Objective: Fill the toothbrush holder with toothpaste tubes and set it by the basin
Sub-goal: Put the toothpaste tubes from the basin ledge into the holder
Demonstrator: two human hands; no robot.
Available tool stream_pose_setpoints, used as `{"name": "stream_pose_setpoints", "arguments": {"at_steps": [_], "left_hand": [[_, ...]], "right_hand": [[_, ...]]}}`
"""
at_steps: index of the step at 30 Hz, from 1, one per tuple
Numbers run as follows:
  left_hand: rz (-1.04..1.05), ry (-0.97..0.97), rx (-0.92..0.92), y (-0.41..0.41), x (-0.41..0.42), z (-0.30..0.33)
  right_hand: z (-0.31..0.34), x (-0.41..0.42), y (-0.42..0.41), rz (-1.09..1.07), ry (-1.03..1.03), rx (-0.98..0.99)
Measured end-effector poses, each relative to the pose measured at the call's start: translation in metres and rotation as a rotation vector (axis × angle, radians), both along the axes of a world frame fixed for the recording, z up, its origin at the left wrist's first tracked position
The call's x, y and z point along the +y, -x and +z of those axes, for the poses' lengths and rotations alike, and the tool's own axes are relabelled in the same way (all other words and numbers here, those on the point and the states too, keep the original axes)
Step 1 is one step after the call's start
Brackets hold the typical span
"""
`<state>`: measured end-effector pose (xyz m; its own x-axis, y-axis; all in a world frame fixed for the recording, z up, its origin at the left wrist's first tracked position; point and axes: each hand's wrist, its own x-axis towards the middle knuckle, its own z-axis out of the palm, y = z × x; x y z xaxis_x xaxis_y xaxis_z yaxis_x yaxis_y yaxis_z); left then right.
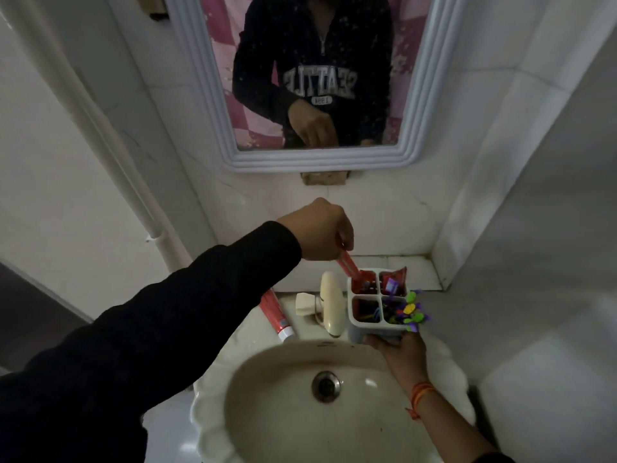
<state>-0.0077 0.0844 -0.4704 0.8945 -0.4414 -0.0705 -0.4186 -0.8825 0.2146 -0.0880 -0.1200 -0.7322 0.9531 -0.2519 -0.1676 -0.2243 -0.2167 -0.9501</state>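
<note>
My right hand grips the base of a white four-compartment toothbrush holder above the basin's back rim. My left hand pinches the crimped end of a red toothpaste tube, whose lower end sits inside the holder's back-left compartment. Another red tube stands in the back-right compartment. Colourful purple, green and yellow items stick out of the front-right compartment. A third red tube with a white cap lies on the basin rim, left of the tap.
A cream tap stands just left of the holder. The scalloped cream basin with its drain lies below. A tiled ledge runs behind, walls close in on both sides, and a framed mirror hangs above.
</note>
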Motion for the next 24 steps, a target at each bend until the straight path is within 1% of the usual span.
{"name": "stream_pose_setpoints", "arguments": {"at_steps": [3, 8, 10, 12, 14, 16, 18, 20, 22, 23, 24], "left_hand": [[-0.018, -0.037, 0.002, 0.009, -0.029, -0.016], [-0.120, -0.220, 0.076, 0.018, -0.056, -0.056], [-0.139, -0.247, 0.112, 0.017, -0.059, -0.062], [-0.134, -0.161, 0.152, 0.013, -0.055, -0.056], [-0.083, 0.002, 0.131, 0.007, -0.039, -0.048], [0.019, 0.124, 0.042, 0.001, -0.016, -0.047], [0.212, 0.147, 0.012, -0.007, 0.011, -0.061], [0.438, 0.064, 0.120, -0.011, 0.037, -0.084], [0.597, -0.046, 0.251, -0.009, 0.058, -0.110], [0.657, -0.063, 0.325, -0.006, 0.067, -0.124], [0.729, -0.027, 0.402, -0.002, 0.073, -0.135]], "right_hand": [[0.009, 0.002, 0.001, 0.011, 0.020, -0.036], [0.014, 0.000, 0.004, 0.025, 0.028, -0.038], [0.017, 0.000, 0.004, 0.020, 0.019, -0.035], [0.016, 0.000, 0.003, 0.010, 0.007, -0.038], [0.014, -0.001, 0.002, 0.008, 0.005, -0.035], [0.013, -0.001, 0.003, 0.013, 0.015, -0.033], [0.012, 0.000, 0.004, 0.005, 0.019, -0.028], [0.013, 0.000, 0.005, -0.001, 0.016, -0.033], [0.012, -0.001, 0.005, 0.002, 0.020, -0.034], [0.012, -0.001, 0.005, 0.008, 0.022, -0.034], [0.010, -0.002, 0.004, 0.013, 0.030, -0.032]]}}
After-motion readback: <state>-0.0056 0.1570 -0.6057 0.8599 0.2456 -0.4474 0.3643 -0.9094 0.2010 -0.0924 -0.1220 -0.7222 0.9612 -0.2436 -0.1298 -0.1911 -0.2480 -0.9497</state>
